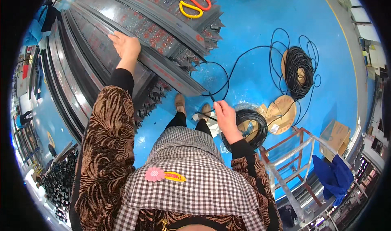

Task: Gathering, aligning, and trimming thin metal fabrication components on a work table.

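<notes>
A long dark grey profile [169,75] lies at the front of a stack of similar strips, its cut end pointing at my right side. My left hand [125,46] grips this profile partway along, fingers curled over it. Close to the cut end, my right hand [226,119] pinches a thin black cord [211,96], whose tip meets or nearly meets the profile. From there the cord loops across the blue floor towards the coils. Scissors [190,4] with one red and one yellow handle lie on the stacked profiles [163,31].
Two coils of black cord, one far [299,73] and one near [249,127], lie on the floor beside a cardboard disc [281,115]. To the right stand a metal frame [291,159], a cardboard box [334,138] and blue cloth [332,178]. More long profiles [67,76] extend at left.
</notes>
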The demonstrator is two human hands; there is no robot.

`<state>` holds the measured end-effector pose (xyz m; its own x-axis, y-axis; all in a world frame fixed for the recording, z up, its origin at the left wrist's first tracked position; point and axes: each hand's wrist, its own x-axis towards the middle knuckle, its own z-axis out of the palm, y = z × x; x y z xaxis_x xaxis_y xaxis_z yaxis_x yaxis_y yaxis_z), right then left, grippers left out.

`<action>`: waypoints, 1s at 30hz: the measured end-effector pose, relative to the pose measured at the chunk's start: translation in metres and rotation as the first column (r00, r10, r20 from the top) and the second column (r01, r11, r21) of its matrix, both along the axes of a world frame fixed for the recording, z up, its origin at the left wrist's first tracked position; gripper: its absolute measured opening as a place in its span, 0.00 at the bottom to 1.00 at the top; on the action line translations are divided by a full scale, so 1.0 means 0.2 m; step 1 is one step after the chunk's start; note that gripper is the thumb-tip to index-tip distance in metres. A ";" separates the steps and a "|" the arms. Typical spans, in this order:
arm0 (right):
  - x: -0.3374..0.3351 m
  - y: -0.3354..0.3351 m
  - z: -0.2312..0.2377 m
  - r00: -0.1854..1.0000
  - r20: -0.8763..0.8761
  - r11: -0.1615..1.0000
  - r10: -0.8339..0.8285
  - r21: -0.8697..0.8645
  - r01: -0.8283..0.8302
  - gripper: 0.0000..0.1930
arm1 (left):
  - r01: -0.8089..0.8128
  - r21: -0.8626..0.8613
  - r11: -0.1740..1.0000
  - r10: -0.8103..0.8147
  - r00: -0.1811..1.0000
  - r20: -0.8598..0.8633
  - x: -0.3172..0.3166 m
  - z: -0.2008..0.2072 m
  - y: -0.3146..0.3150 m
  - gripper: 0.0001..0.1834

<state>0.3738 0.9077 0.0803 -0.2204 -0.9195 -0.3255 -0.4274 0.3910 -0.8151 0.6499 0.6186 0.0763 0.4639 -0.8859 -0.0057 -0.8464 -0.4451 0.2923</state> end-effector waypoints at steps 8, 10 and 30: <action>0.03 -0.01 -0.14 1.000 0.010 0.998 0.015 -0.065 -0.015 0.12 | -0.018 0.070 0.997 0.017 1.000 0.022 -0.01 0.06 0.02 0.34; 0.02 -0.02 -0.18 0.999 -0.014 0.995 0.029 -0.093 -0.031 0.12 | -0.024 0.066 0.998 0.022 1.000 0.022 -0.02 0.06 0.02 0.33; 0.04 -0.04 -0.21 0.999 -0.034 0.999 -0.002 -0.043 0.000 0.13 | -0.008 0.081 0.997 0.005 0.999 0.041 -0.01 0.06 0.01 0.35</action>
<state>0.3810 0.8997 0.0382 -0.2317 -0.9322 -0.2782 -0.4547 0.3565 -0.8162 0.6477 0.6205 0.0873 0.4712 -0.8800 -0.0587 -0.8537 -0.4719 0.2202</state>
